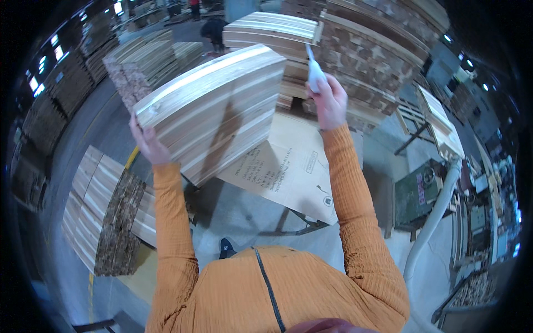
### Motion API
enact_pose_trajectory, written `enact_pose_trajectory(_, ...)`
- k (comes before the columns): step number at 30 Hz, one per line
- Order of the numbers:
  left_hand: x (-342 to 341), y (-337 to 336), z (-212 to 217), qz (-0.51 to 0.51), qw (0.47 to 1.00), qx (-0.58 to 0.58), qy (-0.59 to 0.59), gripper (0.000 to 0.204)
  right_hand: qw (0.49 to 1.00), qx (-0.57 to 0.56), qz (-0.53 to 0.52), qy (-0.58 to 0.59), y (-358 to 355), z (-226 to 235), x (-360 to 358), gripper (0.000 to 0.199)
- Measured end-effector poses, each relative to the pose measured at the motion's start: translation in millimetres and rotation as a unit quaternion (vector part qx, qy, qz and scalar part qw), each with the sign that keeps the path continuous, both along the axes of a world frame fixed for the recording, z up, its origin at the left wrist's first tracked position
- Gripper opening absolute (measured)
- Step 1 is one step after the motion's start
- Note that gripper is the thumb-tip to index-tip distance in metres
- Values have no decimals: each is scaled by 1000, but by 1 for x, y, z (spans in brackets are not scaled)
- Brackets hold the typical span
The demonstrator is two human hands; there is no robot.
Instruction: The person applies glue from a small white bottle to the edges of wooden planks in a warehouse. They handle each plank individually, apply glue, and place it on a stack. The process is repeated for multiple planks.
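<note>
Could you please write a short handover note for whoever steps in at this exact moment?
Left hand: grips the left edge of a glued wooden panel, held up and tilted above the cardboard-covered table.
Right hand: raised beside the panel's right edge, closed on a white marker-like tool, its tip pointing up, apart from the wood.
Nearby: a stack of similar panels on the floor at the left, more stacks ahead.
Done: the panel is lifted off the table.
Left: no fresh mark shows on the panel's face; it is not yet set on any stack.

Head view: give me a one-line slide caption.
Left hand tilts up a laminated wood panel while the right hand grips a white tool above a cardboard-covered table.
</note>
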State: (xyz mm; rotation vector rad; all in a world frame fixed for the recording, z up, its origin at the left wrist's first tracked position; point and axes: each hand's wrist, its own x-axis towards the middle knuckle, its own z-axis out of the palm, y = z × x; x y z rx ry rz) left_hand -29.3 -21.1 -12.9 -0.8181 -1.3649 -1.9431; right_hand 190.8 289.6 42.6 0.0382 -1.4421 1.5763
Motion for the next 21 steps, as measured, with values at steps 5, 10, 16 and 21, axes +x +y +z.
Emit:
enact_pose_trajectory(5,-8,-3,-2,27,999,-9,17,64,975,-18,219,34,-59,55,-101,21)
enact_pose_trajectory(10,17,4,19,21,1000,-17,4,64,961,-37,274,10,-102,74,-157,18)
enact_pose_trajectory(16,16,-3,14,13,1000,16,10,64,958,-14,273,-81,-132,69,-184,22)
enact_pose_trajectory(21,22,2,20,-14,1000,17,0,66,962,56,244,-108,-123,65,-186,25)
